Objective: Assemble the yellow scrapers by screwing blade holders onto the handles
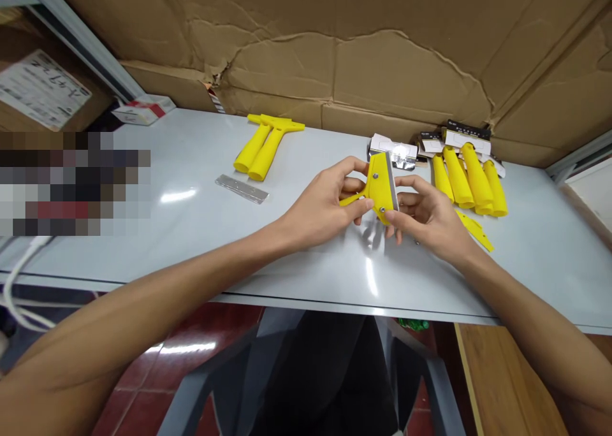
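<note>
A yellow scraper (381,184) with two screws and a metal blade along its right edge is held above the table. My left hand (329,200) grips it from the left, thumb on its lower part. The fingers of my right hand (423,213) are closed on its blade side, thumb near the lower screw. Two yellow handles (268,144) lie on the table at the back left, with a flat metal strip (241,188) in front of them. To the right of my right hand is a flat yellow piece (475,230).
Several yellow handles (471,178) lie at the right beside packaged items (394,150). Cardboard (335,66) lines the back of the table (191,251). A small white and red box (144,109) sits at the back left corner.
</note>
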The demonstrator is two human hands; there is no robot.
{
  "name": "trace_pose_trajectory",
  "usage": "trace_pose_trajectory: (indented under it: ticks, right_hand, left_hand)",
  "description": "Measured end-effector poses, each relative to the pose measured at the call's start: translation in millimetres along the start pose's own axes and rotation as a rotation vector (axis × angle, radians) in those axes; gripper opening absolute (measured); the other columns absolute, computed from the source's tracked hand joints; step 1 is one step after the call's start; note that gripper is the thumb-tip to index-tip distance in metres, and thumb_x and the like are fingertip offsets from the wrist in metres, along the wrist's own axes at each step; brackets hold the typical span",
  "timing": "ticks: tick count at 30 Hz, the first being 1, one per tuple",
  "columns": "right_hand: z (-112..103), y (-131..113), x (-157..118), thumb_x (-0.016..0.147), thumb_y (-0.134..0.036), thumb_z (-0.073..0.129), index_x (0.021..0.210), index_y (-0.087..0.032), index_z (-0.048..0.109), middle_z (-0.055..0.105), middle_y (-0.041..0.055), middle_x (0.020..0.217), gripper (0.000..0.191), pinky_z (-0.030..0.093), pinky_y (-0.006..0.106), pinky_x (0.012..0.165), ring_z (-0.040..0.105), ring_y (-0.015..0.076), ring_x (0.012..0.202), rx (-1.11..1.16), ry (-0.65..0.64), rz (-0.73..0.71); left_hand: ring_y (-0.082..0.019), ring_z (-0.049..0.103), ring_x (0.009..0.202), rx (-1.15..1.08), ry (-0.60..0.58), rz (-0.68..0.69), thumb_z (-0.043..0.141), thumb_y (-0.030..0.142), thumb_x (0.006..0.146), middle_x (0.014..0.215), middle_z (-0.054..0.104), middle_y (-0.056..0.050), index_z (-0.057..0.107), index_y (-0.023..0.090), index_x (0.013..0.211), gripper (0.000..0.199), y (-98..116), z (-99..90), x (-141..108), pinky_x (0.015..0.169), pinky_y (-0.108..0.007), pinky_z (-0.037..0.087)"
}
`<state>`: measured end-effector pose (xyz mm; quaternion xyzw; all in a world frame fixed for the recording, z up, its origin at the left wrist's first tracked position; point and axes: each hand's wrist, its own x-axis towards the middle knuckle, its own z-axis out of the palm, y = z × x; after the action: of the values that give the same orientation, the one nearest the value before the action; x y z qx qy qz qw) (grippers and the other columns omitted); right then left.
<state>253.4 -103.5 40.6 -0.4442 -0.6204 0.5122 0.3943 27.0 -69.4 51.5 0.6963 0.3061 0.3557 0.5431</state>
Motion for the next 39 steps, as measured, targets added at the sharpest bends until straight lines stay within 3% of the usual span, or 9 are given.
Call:
trace_pose_trajectory:
  ticks: [6, 26, 33, 39]
  right_hand:
    - [4.8, 2.8, -0.2, 0.079, -0.040, 0.097, 0.097, -0.021, 0.066, 0.074, -0.0021, 0.079, 0.040, 0.058, 0.024, 0.051, 0.068, 0.0114, 0.058, 0.049, 0.022, -0.058]
    - [5.8, 5.5, -1.4, 0.080, -0.048, 0.096, 0.089, -0.024, 0.066, 0.072, -0.0030, 0.072, 0.040, 0.054, 0.028, 0.050, 0.064, 0.0124, 0.054, 0.034, 0.061, -0.090]
    - [9.0, 0.6, -2.0, 0.077, -0.046, 0.098, 0.088, -0.021, 0.068, 0.072, -0.0025, 0.069, 0.041, 0.055, 0.026, 0.050, 0.064, 0.0113, 0.053, 0.036, 0.069, -0.078]
    - [9.6, 2.3, -1.6, 0.076, -0.039, 0.100, 0.095, -0.020, 0.070, 0.074, -0.0019, 0.080, 0.040, 0.056, 0.022, 0.049, 0.067, 0.0097, 0.056, 0.079, 0.070, -0.108]
  left_hand:
    - [-0.011, 0.065, 0.069, -0.005, 0.025, 0.018, 0.071, 0.025, 0.089, 0.089, 0.076, 0.001, 0.053, 0.021, 0.116, 0.033, 0.1, 1.7, 0.6, 0.066, -0.026, 0.053]
    - [-0.011, 0.066, 0.068, 0.063, 0.059, 0.010, 0.069, 0.026, 0.090, 0.090, 0.077, 0.001, 0.054, 0.022, 0.117, 0.031, -0.1, 3.2, -0.9, 0.067, -0.028, 0.052]
    - [-0.019, 0.076, 0.089, 0.164, 0.053, 0.025, 0.077, 0.030, 0.086, 0.091, 0.078, -0.001, 0.055, 0.022, 0.119, 0.041, 1.6, 2.1, -2.7, 0.080, -0.031, 0.056]
    - [-0.020, 0.078, 0.093, 0.202, 0.063, 0.020, 0.083, 0.034, 0.082, 0.093, 0.079, 0.000, 0.054, 0.023, 0.119, 0.048, 1.7, 1.1, -4.1, 0.081, -0.031, 0.057]
